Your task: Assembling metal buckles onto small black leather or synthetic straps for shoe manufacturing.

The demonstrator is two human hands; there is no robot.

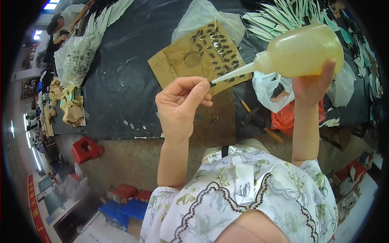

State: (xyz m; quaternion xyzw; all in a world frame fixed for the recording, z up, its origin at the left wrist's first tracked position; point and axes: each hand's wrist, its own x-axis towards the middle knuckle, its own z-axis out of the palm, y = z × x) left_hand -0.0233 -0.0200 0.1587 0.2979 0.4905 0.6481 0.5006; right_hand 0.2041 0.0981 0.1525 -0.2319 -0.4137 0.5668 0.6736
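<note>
My right hand (pixel 314 83) is wrapped around a clear squeeze bottle (pixel 304 48) of yellowish liquid, tilted so its long nozzle (pixel 235 73) points left and down. The nozzle tip meets a small dark piece (pixel 212 84) pinched between the thumb and forefinger of my left hand (pixel 182 103). The fingers hide most of that piece, so its exact kind does not show. Just beyond my hands lies a brown cardboard sheet (pixel 172 60) with many small, shiny oval metal pieces (pixel 219 46) spread over its right part.
A dark-covered table (pixel 121 93) stretches ahead. A hammer (pixel 259 121), a thin yellow-handled tool (pixel 244 105), a white plastic bag (pixel 271 91) and a red bag (pixel 283 119) lie right of centre. Fanned pale strips (pixel 275 18) lie far right. Another person (pixel 67 22) works at the far left.
</note>
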